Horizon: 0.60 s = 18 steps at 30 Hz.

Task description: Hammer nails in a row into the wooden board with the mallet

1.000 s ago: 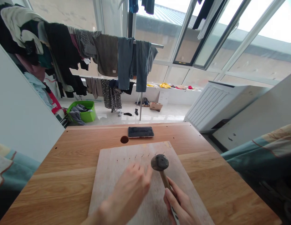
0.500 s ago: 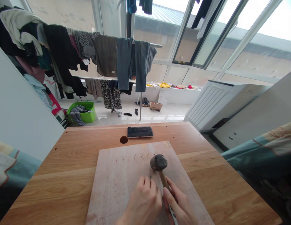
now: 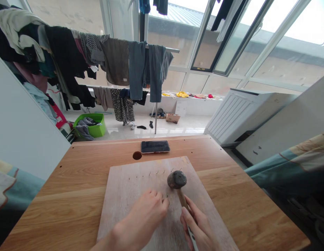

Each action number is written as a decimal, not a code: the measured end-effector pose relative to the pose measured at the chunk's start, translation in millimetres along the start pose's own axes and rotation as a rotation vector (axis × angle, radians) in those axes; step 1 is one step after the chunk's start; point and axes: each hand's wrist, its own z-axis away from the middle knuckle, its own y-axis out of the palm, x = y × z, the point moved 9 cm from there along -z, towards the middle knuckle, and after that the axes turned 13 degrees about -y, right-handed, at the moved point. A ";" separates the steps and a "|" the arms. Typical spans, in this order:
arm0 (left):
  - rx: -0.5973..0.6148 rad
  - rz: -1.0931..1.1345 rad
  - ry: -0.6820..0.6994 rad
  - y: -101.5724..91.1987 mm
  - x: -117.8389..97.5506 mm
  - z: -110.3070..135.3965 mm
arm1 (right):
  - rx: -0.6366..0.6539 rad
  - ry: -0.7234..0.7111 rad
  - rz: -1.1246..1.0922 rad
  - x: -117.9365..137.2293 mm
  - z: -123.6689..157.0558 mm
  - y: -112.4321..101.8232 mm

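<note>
A wooden board (image 3: 120, 195) lies on the table, with a row of thin nails (image 3: 157, 172) standing in its upper part and several small dark holes to their left. My left hand (image 3: 148, 212) rests low over the board, fingers curled, seemingly pinching a small nail (image 3: 167, 196) whose end shows beside the fingertips. In my right hand (image 3: 197, 221) is a mallet (image 3: 177, 179) with a dark rounded head and wooden handle. Its head hovers over the board just below the right end of the nail row, to the upper right of my left hand.
A phone (image 3: 155, 146) lies on the wooden table (image 3: 60, 195) beyond the board, beside a round hole (image 3: 137, 155). Past the table stand a clothes rack (image 3: 172, 50) with laundry and a green basket (image 3: 98, 130). Curtains (image 3: 303, 164) hang at both sides.
My left hand has shifted left and turned, so its fingers now point to the right and more of the forearm shows. The right hand and mallet stay nearly in place.
</note>
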 end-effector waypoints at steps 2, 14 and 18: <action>0.007 -0.012 0.011 2.4 -5.2 0.6 | -0.014 -0.001 0.019 1.0 0.3 -1.5; -0.202 0.823 -0.260 -19.1 107.5 -7.4 | -0.002 -0.024 0.048 5.0 -0.5 -0.7; -0.325 1.005 -0.475 12.1 151.0 -0.6 | 0.019 -0.011 0.054 9.3 -1.1 -0.7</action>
